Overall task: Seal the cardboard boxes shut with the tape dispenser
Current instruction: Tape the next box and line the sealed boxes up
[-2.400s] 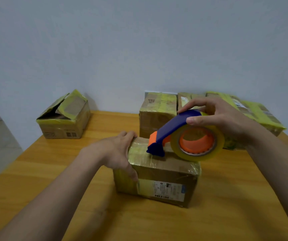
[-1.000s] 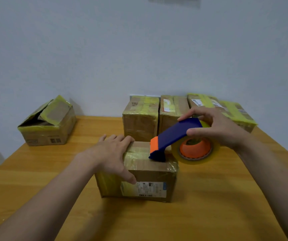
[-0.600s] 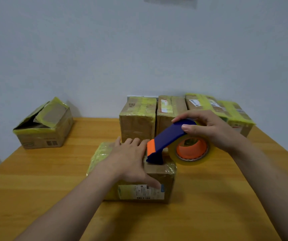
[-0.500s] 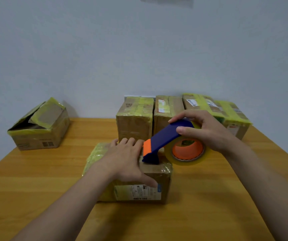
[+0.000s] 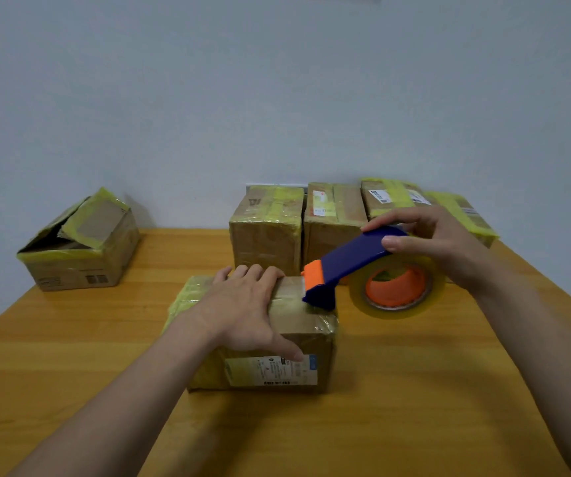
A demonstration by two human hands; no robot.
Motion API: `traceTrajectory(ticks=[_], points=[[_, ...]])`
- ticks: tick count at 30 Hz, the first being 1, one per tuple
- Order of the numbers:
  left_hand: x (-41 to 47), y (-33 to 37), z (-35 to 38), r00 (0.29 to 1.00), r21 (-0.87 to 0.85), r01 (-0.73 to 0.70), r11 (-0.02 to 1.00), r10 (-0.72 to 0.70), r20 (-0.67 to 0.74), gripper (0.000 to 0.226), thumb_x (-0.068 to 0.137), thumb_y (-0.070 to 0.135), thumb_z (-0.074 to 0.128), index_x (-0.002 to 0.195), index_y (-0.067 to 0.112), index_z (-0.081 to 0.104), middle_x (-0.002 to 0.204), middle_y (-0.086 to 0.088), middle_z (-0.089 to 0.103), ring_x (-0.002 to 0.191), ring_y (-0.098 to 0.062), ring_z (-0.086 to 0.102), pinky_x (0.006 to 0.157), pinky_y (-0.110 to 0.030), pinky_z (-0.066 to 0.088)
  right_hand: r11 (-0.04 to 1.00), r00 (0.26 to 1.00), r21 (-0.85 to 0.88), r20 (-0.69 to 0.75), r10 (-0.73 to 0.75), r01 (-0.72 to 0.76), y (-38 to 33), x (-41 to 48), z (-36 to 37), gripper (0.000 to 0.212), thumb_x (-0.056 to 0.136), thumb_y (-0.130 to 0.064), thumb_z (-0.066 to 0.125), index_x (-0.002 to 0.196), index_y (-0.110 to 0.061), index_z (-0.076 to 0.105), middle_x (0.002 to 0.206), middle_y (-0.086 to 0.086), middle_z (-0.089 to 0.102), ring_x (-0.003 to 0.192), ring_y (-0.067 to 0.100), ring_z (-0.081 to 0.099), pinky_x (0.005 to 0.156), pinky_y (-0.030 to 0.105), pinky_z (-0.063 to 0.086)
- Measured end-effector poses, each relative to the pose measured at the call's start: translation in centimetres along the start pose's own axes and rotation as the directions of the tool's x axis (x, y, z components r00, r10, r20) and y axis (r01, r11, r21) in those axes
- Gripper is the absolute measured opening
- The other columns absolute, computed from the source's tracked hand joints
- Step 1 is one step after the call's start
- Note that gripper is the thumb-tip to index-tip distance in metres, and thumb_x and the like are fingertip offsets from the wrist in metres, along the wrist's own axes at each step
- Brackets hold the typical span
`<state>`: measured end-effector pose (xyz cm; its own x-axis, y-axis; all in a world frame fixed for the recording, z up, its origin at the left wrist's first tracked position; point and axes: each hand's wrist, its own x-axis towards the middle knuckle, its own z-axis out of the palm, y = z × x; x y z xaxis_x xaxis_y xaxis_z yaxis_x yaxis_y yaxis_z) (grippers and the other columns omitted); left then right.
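Soft, even, fairly bright light; faint shadows; wide-angle bending at edges; slightly soft.

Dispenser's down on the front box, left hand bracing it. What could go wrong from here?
1. The left hand lies close beside the tape dispenser head on the front box; a slip could catch the fingers on the cutter.
2. The head sits at the box's right top edge, so the strip may start short or crooked.
3. The box may slide on the wooden table if the bracing eases.
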<state>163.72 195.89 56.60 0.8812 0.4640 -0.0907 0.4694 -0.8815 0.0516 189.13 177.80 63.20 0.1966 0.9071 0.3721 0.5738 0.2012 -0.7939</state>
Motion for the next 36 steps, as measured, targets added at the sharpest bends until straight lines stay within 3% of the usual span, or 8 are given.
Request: traceTrajectory(ticks=[8, 12, 15, 19, 23, 34, 36], points=[[0.5, 0.7, -0.9, 0.996, 0.046, 0.023, 0.999, -0.027, 0.088, 0.134, 0.048, 0.106, 0.054, 0.155, 0.034, 0.017, 0.148, 0.005, 0.040, 0.140, -0.023, 0.038, 0.126, -0.060, 0.011, 0.999, 0.999, -0.020, 0.025, 0.049, -0.048, 0.7, -1.7, -0.6, 0.046, 0.081, -0.053, 0.069, 0.117, -0.025, 0.075, 0.111, -0.003, 0.075, 0.108, 0.017, 0.069, 0.081, 0.024, 0.057], [0.8, 1.7, -2.1, 0.988, 0.111, 0.042, 0.993, -0.057, 0.142, 0.144, 0.050, 0.107, 0.051, 0.164, 0.030, 0.007, 0.164, -0.002, 0.027, 0.152, -0.028, 0.025, 0.127, -0.064, 0.006, 0.995, 0.999, -0.086, -0.026, 0.043, -0.045, 0.9, -1.2, -0.4, 0.044, 0.077, -0.058, 0.070, 0.110, -0.030, 0.076, 0.109, -0.006, 0.074, 0.108, 0.018, 0.068, 0.089, 0.034, 0.056], [1.3, 3.3, -2.4, 0.993, 0.090, 0.008, 0.996, -0.018, 0.114, 0.151, 0.048, 0.109, 0.045, 0.166, 0.027, -0.001, 0.173, -0.001, 0.014, 0.159, -0.028, 0.013, 0.128, -0.061, 0.005, 0.992, 0.998, -0.114, -0.044, 0.041, -0.046, 1.0, -0.4, -0.1, 0.047, 0.071, -0.062, 0.076, 0.106, -0.031, 0.076, 0.108, -0.009, 0.075, 0.106, 0.014, 0.068, 0.086, 0.032, 0.057], [1.8, 4.6, -1.0, 0.998, 0.032, 0.000, 0.999, -0.002, 0.060, 0.143, 0.053, 0.105, 0.053, 0.164, 0.026, 0.010, 0.160, -0.002, 0.032, 0.148, -0.028, 0.031, 0.125, -0.058, 0.020, 0.993, 0.998, -0.113, -0.065, 0.028, -0.036, 1.5, 0.1, 0.2, 0.047, 0.068, -0.061, 0.081, 0.105, -0.033, 0.075, 0.107, -0.011, 0.074, 0.104, 0.013, 0.070, 0.080, 0.027, 0.060], [2.1, 3.9, -0.1, 1.000, 0.051, -0.017, 0.999, 0.016, 0.015, 0.138, 0.052, 0.109, 0.040, 0.160, 0.027, 0.013, 0.148, 0.000, 0.038, 0.135, -0.025, 0.037, 0.118, -0.052, 0.031, 0.996, 0.998, -0.086, -0.061, 0.013, -0.018, 2.1, 0.2, 0.2, 0.045, 0.071, -0.057, 0.082, 0.107, -0.030, 0.076, 0.106, -0.009, 0.075, 0.103, 0.015, 0.070, 0.078, 0.025, 0.059], [1.8, 3.6, 0.5, 1.000, 0.040, -0.020, 0.999, 0.020, -0.012, 0.140, 0.049, 0.109, 0.035, 0.161, 0.029, 0.008, 0.147, 0.003, 0.036, 0.137, -0.022, 0.034, 0.120, -0.048, 0.025, 0.999, 0.997, -0.018, -0.077, 0.025, -0.027, 3.1, -1.2, -0.5, 0.035, 0.077, -0.041, 0.082, 0.109, -0.026, 0.078, 0.104, -0.004, 0.078, 0.102, 0.018, 0.072, 0.079, 0.027, 0.059], [1.6, 3.7, 0.7, 0.999, 0.043, -0.025, 0.999, 0.026, -0.024, 0.140, 0.048, 0.110, 0.033, 0.161, 0.030, 0.009, 0.147, 0.004, 0.036, 0.136, -0.021, 0.034, 0.121, -0.048, 0.024, 0.999, 0.996, -0.012, -0.080, 0.034, -0.035, 3.2, -1.8, -1.0, 0.038, 0.076, -0.045, 0.082, 0.109, -0.027, 0.078, 0.104, -0.004, 0.077, 0.102, 0.020, 0.071, 0.078, 0.028, 0.060]])
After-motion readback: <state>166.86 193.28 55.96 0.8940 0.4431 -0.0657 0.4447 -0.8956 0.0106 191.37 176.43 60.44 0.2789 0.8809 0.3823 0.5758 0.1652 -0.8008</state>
